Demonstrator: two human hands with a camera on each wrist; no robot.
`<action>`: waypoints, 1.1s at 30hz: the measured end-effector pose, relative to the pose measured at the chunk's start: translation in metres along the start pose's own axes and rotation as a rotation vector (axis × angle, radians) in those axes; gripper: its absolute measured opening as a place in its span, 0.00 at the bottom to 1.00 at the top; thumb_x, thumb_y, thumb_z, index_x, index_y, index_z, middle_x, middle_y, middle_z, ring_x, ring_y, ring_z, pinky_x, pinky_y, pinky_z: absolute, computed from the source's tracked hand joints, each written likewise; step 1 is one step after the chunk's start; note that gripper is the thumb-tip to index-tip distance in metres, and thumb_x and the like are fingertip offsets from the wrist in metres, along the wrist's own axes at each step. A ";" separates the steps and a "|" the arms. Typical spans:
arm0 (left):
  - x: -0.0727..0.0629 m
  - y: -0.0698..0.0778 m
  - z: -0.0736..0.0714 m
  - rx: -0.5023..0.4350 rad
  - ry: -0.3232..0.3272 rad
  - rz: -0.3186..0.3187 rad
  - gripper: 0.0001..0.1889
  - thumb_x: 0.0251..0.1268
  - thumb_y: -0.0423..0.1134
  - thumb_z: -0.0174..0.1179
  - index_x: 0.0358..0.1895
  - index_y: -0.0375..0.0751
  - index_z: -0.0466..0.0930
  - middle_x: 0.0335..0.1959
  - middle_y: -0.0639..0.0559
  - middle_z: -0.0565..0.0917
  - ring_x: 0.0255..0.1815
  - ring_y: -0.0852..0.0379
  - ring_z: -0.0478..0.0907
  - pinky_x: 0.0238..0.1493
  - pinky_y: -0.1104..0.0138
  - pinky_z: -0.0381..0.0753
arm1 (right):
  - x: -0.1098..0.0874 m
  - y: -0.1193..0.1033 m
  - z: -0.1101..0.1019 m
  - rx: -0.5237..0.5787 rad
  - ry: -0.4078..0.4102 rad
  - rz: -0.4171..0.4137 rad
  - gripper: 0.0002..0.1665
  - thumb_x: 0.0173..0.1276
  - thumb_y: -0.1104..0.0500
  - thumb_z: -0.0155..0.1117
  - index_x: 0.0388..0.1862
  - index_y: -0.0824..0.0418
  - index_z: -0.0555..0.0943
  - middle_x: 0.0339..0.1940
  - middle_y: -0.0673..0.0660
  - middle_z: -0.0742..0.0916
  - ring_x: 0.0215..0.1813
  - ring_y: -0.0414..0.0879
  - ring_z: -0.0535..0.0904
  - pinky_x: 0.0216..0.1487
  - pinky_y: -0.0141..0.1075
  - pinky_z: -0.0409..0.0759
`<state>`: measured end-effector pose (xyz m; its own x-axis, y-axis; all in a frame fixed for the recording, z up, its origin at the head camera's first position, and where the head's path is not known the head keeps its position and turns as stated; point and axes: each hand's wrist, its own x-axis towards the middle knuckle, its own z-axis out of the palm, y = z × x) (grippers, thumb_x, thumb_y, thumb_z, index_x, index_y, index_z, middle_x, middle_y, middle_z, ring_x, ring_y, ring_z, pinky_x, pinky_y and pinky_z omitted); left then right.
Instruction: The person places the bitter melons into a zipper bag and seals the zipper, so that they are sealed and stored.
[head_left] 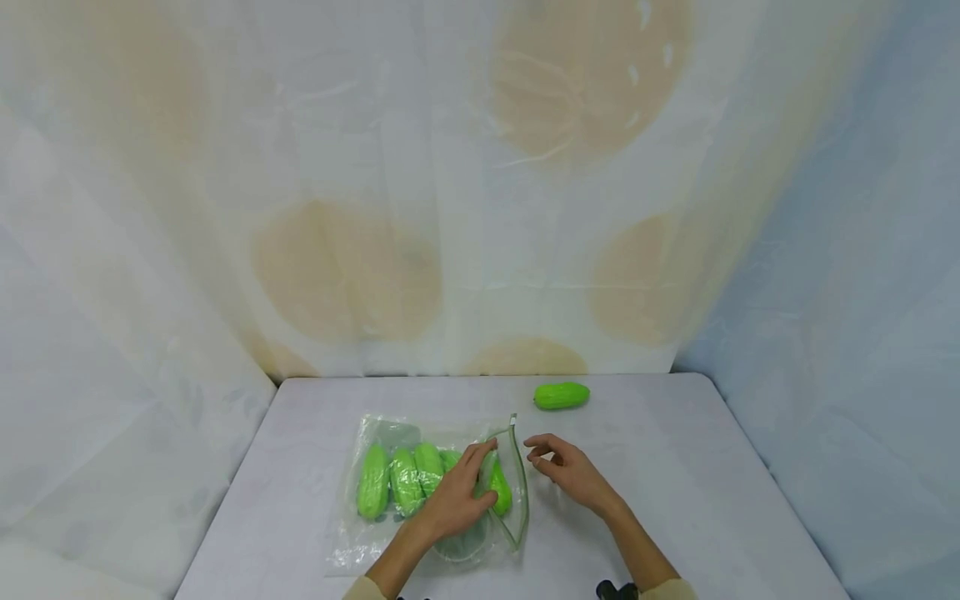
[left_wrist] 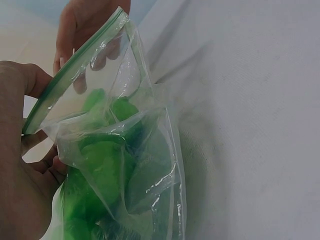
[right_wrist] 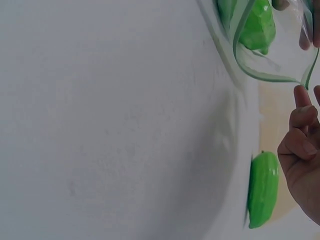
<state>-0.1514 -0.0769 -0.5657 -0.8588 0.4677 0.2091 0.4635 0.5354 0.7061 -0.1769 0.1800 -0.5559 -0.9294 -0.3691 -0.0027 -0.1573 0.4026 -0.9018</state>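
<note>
A clear zip bag (head_left: 345, 550) with a green-edged mouth lies on its side, its mouth spread toward the right. Inside are several bright green cucumber-like vegetables (head_left: 372, 482), one (head_left: 501, 490) of them just within the mouth. My left hand (head_left: 459, 498) reaches over the bag and holds it by the upper lip, fingers and thumb spread along the plastic. The green zip strip (left_wrist: 75, 62) crosses in front of its fingertips. My right hand (head_left: 576, 479) has loosely bent fingers and holds nothing; its fingertips are right at the bag's zip corner (right_wrist: 306, 82).
Another green cucumber-like vegetable (head_left: 562, 395) lies near the table's back edge, beyond my right hand. A white cloth covers the table (head_left: 720, 517). Patterned hanging sheets (head_left: 450, 250) stand behind it and on both sides.
</note>
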 end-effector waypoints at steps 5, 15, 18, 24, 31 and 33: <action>0.000 -0.001 0.001 0.003 -0.002 0.001 0.41 0.62 0.40 0.60 0.80 0.52 0.54 0.72 0.53 0.67 0.59 0.56 0.75 0.53 0.61 0.79 | 0.009 0.006 -0.007 0.004 0.071 0.041 0.17 0.75 0.56 0.61 0.60 0.54 0.80 0.51 0.61 0.84 0.41 0.57 0.79 0.36 0.35 0.77; 0.002 -0.001 0.001 0.031 -0.001 0.003 0.41 0.62 0.40 0.60 0.79 0.52 0.54 0.72 0.52 0.68 0.58 0.56 0.76 0.54 0.59 0.79 | 0.026 0.016 -0.020 -0.060 0.125 0.059 0.17 0.73 0.54 0.63 0.59 0.55 0.81 0.48 0.55 0.84 0.41 0.50 0.76 0.36 0.36 0.76; 0.001 -0.002 0.001 0.039 -0.002 0.001 0.41 0.63 0.41 0.60 0.79 0.52 0.54 0.72 0.53 0.67 0.60 0.54 0.75 0.55 0.58 0.79 | 0.030 0.019 -0.023 -0.082 0.139 0.064 0.19 0.73 0.54 0.64 0.59 0.57 0.82 0.47 0.53 0.85 0.44 0.50 0.77 0.38 0.35 0.75; 0.000 -0.002 0.000 0.043 -0.008 -0.006 0.41 0.63 0.41 0.60 0.80 0.52 0.54 0.73 0.52 0.67 0.63 0.53 0.75 0.57 0.57 0.78 | 0.037 0.021 -0.031 -0.109 0.148 0.088 0.22 0.72 0.54 0.64 0.62 0.60 0.80 0.49 0.54 0.85 0.45 0.52 0.77 0.40 0.37 0.75; 0.001 -0.002 0.000 0.032 -0.010 -0.006 0.41 0.63 0.40 0.60 0.80 0.51 0.53 0.72 0.52 0.67 0.63 0.54 0.74 0.57 0.57 0.78 | 0.048 0.027 -0.044 -0.161 0.151 0.097 0.24 0.71 0.53 0.65 0.63 0.61 0.79 0.51 0.56 0.85 0.44 0.50 0.77 0.40 0.38 0.76; 0.001 -0.003 0.001 0.035 -0.014 -0.010 0.42 0.63 0.40 0.60 0.80 0.52 0.53 0.72 0.53 0.67 0.63 0.54 0.74 0.57 0.58 0.78 | 0.049 0.029 -0.048 -0.169 0.153 0.103 0.25 0.70 0.54 0.66 0.63 0.61 0.79 0.52 0.58 0.84 0.43 0.49 0.77 0.38 0.38 0.76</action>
<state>-0.1532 -0.0773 -0.5682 -0.8604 0.4720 0.1921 0.4623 0.5643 0.6840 -0.2434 0.2137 -0.5613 -0.9811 -0.1931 -0.0142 -0.1005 0.5708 -0.8149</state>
